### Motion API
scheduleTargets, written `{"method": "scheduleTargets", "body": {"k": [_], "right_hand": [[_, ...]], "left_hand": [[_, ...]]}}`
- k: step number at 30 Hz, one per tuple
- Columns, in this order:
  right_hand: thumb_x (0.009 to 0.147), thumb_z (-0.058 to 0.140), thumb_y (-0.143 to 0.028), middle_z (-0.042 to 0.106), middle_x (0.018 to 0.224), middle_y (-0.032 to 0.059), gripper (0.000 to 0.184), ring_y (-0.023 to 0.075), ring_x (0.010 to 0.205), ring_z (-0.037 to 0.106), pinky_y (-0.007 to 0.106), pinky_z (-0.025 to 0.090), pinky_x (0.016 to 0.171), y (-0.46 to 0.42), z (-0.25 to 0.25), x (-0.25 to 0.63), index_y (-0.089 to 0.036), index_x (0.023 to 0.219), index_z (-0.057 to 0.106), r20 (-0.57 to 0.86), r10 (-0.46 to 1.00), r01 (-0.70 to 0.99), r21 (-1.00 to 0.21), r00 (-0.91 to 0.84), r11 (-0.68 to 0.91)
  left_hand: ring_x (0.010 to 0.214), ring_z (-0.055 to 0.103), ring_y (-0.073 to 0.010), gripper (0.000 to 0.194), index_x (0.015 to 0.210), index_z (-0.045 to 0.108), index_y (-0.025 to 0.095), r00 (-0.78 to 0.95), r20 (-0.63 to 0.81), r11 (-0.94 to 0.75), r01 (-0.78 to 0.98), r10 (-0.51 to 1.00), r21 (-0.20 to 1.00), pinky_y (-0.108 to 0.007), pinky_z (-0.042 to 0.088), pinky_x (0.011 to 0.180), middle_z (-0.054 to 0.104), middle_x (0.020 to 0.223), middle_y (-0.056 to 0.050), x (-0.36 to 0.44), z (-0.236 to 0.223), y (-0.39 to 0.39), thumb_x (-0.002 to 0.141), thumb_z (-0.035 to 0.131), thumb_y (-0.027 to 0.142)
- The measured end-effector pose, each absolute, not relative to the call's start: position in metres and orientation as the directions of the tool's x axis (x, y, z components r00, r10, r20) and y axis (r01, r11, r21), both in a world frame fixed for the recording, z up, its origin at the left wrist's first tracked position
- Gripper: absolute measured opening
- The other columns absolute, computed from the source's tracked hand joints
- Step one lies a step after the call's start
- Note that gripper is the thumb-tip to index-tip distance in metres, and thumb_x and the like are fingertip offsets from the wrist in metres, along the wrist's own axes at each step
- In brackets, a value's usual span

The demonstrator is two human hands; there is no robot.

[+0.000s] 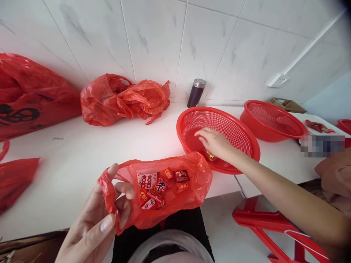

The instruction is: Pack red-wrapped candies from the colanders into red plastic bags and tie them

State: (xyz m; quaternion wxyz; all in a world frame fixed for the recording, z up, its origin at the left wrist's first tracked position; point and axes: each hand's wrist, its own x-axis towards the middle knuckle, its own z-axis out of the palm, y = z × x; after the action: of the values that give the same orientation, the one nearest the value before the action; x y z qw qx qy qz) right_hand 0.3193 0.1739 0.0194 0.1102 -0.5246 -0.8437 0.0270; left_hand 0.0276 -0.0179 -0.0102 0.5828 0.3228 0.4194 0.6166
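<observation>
My left hand (pixel 98 215) grips the twisted handle of a thin red plastic bag (pixel 189 206). Spread wide, the bag's mouth shows several small wrapped sweets (pixel 160 186), mostly red, with white or yellow markings. My right hand (pixel 215 142) reaches into a red plastic colander (pixel 251 146) just beyond the bag. Its fingers are bent but look apart, with nothing visible between them. Under that hand lies a small packet with yellow marking (pixel 210 155), partly hidden. The bag's far edge overlaps the colander's near rim.
Against the tiled wall are crumpled red bags (pixel 109 100), a large printed red bag (pixel 33 98) and a dark flask (pixel 196 93). A second colander (pixel 274 120) stands to the right, near another person's brown sleeve (pixel 334 166). A red stool (pixel 263 217) is below the table edge.
</observation>
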Motion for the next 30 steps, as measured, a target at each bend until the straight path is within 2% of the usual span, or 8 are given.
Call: {"method": "scheduleTargets", "body": {"k": [3, 6, 8, 11, 18, 21, 24, 30], "right_hand": [[0.094, 0.041, -0.015, 0.065, 0.102, 0.0049, 0.024, 0.0154, 0.088, 0.062, 0.028, 0.049, 0.075, 0.128, 0.051, 0.281, -0.021, 0.107, 0.06, 0.372, 0.77, 0.67, -0.382, -0.519, 0.636], [0.086, 0.056, -0.019, 0.066, 0.101, 0.0065, 0.031, 0.0188, 0.082, 0.065, 0.028, 0.05, 0.065, 0.095, 0.046, 0.244, -0.023, 0.117, 0.06, -0.066, 0.582, 0.564, -0.354, -0.811, 0.746], [0.072, 0.069, -0.012, 0.064, 0.113, 0.0133, 0.057, 0.0263, 0.088, 0.066, 0.031, 0.05, 0.061, 0.092, 0.02, 0.231, -0.022, 0.127, 0.057, -0.32, 0.604, 0.671, -0.17, -0.73, 0.721], [0.065, 0.071, -0.003, 0.06, 0.118, 0.0156, 0.062, 0.0286, 0.09, 0.066, 0.029, 0.048, 0.056, 0.104, -0.022, 0.232, -0.022, 0.122, 0.06, -0.393, 0.677, 0.749, -0.049, -0.623, 0.661], [0.067, 0.058, 0.003, 0.06, 0.087, 0.0021, 0.034, 0.0141, 0.065, 0.06, 0.025, 0.038, 0.047, 0.109, -0.011, 0.248, -0.025, 0.086, 0.062, -0.252, 0.659, 0.703, -0.334, -0.709, 0.628], [0.07, 0.056, -0.001, 0.058, 0.086, -0.0006, 0.032, 0.0113, 0.066, 0.056, 0.023, 0.041, 0.051, 0.101, 0.037, 0.252, -0.025, 0.089, 0.059, -0.183, 0.642, 0.617, -0.558, -0.744, 0.555], [0.077, 0.059, -0.014, 0.057, 0.082, -0.0041, 0.028, 0.0095, 0.066, 0.053, 0.021, 0.044, 0.056, 0.109, 0.078, 0.271, -0.028, 0.1, 0.055, -0.123, 0.665, 0.527, -0.721, -0.737, 0.45], [0.079, 0.062, -0.028, 0.061, 0.098, 0.0028, 0.024, 0.0182, 0.079, 0.06, 0.031, 0.048, 0.065, 0.156, 0.069, 0.332, -0.025, 0.103, 0.061, 0.067, 0.896, 0.845, -0.308, -0.439, 0.437]], "left_hand": [[0.072, 0.049, -0.0135, 0.063, 0.138, 0.048, 0.041, -0.134, -0.108, 0.036, -0.449, 0.985, 0.893, -0.02, 0.047, 0.058, 0.059, 0.098, 0.0, 0.029, -0.009, -0.017, 0.079, 0.068, 0.04], [0.072, 0.05, -0.0135, 0.062, 0.137, 0.049, 0.042, -0.135, -0.117, 0.045, -0.445, 0.984, 0.894, -0.019, 0.048, 0.06, 0.06, 0.097, 0.0, 0.029, -0.007, -0.017, 0.079, 0.069, 0.04], [0.068, 0.049, -0.0125, 0.063, 0.136, 0.05, 0.043, -0.142, -0.133, 0.058, -0.439, 0.981, 0.897, -0.018, 0.049, 0.061, 0.061, 0.095, 0.001, 0.028, -0.006, -0.018, 0.076, 0.07, 0.042], [0.064, 0.045, -0.011, 0.07, 0.133, 0.054, 0.043, -0.209, -0.217, 0.11, -0.431, 0.953, 0.896, -0.015, 0.048, 0.058, 0.06, 0.093, 0.002, 0.028, -0.001, -0.021, 0.067, 0.078, 0.046], [0.065, 0.045, -0.0119, 0.071, 0.124, 0.061, 0.044, -0.303, -0.307, 0.138, -0.47, 0.902, 0.872, -0.014, 0.048, 0.056, 0.06, 0.087, 0.003, 0.043, 0.014, -0.022, 0.057, 0.083, 0.049], [0.085, 0.054, -0.0145, 0.078, 0.125, 0.061, 0.044, -0.316, -0.336, 0.148, -0.496, 0.887, 0.856, -0.012, 0.052, 0.071, 0.061, 0.086, 0.003, 0.045, 0.017, -0.022, 0.052, 0.086, 0.048], [0.096, 0.058, -0.0161, 0.082, 0.128, 0.058, 0.046, -0.31, -0.344, 0.146, -0.518, 0.886, 0.843, -0.01, 0.051, 0.063, 0.063, 0.086, 0.003, 0.041, 0.016, -0.024, 0.051, 0.089, 0.042], [0.092, 0.063, -0.019, 0.086, 0.13, 0.058, 0.039, -0.26, -0.368, 0.199, -0.506, 0.893, 0.839, -0.013, 0.049, 0.049, 0.067, 0.091, 0.001, 0.026, 0.009, -0.029, 0.05, 0.089, 0.039]]}}
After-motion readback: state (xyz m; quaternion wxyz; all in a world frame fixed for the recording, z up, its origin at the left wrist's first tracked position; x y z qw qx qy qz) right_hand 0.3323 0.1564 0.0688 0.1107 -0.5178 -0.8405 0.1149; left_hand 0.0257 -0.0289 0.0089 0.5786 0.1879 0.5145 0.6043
